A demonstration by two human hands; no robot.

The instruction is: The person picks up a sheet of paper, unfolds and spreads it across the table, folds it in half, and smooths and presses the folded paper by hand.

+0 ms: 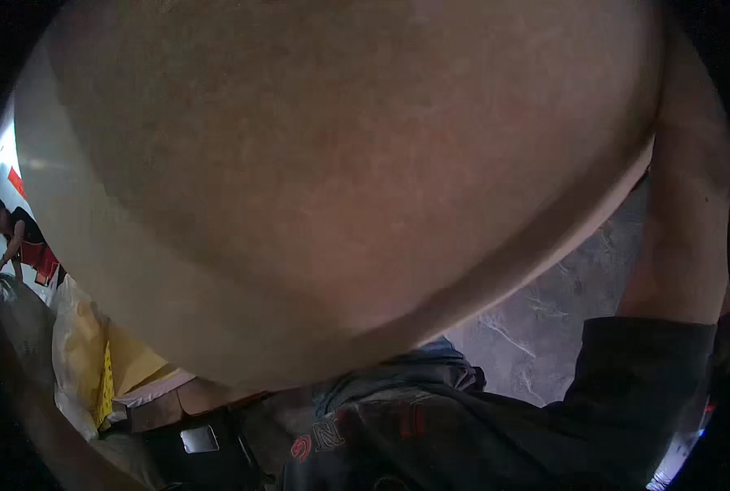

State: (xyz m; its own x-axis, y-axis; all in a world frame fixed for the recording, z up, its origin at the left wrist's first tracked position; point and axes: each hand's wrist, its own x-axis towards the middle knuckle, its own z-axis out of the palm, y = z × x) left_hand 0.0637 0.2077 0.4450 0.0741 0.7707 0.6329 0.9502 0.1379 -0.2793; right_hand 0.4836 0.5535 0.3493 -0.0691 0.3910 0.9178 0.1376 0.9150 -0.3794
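Observation:
A very large, smooth tan surface (365, 180) with a curved lower edge fills most of the view. It is close to the camera and blurred, and I cannot tell what it is. On the right, my bare right forearm (684, 221) rises from a dark short sleeve (643, 368) along the edge of this surface. The hand at its end does not show, so whether it touches the tan thing is hidden. My left hand cannot be seen either.
A co-worker (25, 241) in dark and red clothing leans over at the far left. Below are a yellowish bag in clear plastic (78, 352), a phone-like light rectangle (199, 439) and my dark printed shirt (397, 434). Grey, scuffed floor (536, 327) shows at right.

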